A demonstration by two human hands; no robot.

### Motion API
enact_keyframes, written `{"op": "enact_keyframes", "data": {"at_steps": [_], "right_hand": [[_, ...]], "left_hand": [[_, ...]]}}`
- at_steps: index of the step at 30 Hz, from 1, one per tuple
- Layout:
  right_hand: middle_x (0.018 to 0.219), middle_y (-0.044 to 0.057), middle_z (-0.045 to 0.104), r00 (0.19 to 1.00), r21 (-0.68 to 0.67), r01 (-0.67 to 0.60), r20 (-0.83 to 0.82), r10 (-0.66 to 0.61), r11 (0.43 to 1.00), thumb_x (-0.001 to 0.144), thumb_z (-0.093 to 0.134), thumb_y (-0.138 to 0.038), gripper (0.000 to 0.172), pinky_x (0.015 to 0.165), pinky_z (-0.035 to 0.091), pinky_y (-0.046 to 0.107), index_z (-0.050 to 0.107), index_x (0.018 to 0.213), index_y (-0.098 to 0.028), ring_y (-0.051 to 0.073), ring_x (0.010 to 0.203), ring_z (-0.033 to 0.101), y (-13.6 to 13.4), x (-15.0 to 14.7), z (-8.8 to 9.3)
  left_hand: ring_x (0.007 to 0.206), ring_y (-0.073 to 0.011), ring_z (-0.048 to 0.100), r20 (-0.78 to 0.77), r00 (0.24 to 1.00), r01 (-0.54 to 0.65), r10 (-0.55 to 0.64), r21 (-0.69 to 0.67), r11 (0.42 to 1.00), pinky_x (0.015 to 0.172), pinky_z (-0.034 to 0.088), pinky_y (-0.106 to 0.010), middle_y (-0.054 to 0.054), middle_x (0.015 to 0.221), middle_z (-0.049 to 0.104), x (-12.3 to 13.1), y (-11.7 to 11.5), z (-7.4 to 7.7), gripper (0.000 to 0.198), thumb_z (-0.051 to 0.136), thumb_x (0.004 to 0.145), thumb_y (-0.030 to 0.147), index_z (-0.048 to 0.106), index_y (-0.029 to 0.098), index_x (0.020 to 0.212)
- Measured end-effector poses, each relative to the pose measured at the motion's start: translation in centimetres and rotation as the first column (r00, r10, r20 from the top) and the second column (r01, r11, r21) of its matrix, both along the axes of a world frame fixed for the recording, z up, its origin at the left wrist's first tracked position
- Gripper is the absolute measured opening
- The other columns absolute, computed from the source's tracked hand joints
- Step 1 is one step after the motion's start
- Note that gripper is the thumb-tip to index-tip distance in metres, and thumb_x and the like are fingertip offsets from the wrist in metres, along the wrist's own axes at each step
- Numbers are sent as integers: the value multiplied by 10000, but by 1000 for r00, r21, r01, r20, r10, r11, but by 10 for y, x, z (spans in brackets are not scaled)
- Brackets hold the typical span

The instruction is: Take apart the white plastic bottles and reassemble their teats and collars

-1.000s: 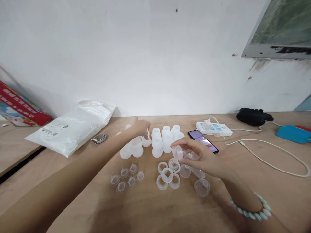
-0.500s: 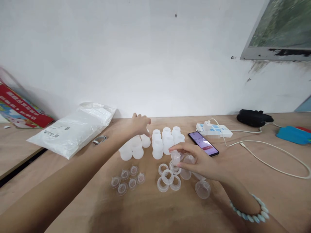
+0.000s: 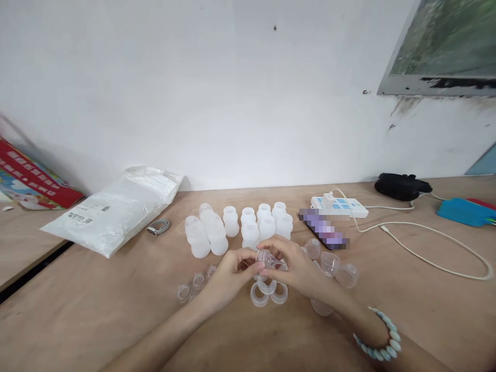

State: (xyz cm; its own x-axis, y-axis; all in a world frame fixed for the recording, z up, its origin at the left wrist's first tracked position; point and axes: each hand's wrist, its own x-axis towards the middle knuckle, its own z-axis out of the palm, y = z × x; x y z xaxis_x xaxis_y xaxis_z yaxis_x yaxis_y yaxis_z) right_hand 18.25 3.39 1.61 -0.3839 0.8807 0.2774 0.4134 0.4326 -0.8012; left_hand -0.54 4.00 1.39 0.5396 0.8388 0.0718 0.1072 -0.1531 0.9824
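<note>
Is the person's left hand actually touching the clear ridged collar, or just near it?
Touching. The head view shows the left hand with its thumb tip against the lower left side of the clear ridged collar, no gap visible.

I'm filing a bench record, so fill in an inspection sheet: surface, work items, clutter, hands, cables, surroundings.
Surface: wooden table, dark gap at left.
Work items: white bottles standing grouped, some with clear tops; clear nippled discs at left, partly hidden; clear rings in the middle; clear cups at right.
Clutter: plastic package, looped strap, phone with screen obscured, black case, blue item.
Hands: left hand and right hand, fingers together on a clear ridged piece.
Cables: white cable looped loosely beside a power strip.
Surroundings: pale wall with marks; framed panel upper right.
</note>
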Motion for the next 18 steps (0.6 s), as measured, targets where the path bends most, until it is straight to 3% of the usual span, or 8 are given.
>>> {"op": "enact_keyframes", "data": {"at_steps": [7,14,18], "right_hand": [[1119,74,647,992,-63,-113,-70,109,992,866,593,-163,342,851,538,348,682,1191,-219,199,997,651,2,0,-5],[928,47,633,998,-37,-32,-56,30,999,809,554,-93,334,654,537,265,716,1086,-184,151,786,639,3,-8,-14],[879,30,614,998,-37,2,-66,-5,999,784,579,-90,307,621,522,245,721,1040,-182,138,742,624,3,-10,-17]], "left_hand": [[671,-156,548,127,990,-53,63,-82,995,650,449,-276,-39,739,670,-1,1,-19,349,719,790,498,757,154,834],[700,-166,587,274,961,12,46,-207,978,728,486,-307,-61,787,717,-6,-3,-19,314,712,812,451,782,150,868],[681,-164,606,347,937,46,46,-254,966,711,501,-298,-64,769,724,-4,-2,-24,289,728,805,426,783,145,839]]}}
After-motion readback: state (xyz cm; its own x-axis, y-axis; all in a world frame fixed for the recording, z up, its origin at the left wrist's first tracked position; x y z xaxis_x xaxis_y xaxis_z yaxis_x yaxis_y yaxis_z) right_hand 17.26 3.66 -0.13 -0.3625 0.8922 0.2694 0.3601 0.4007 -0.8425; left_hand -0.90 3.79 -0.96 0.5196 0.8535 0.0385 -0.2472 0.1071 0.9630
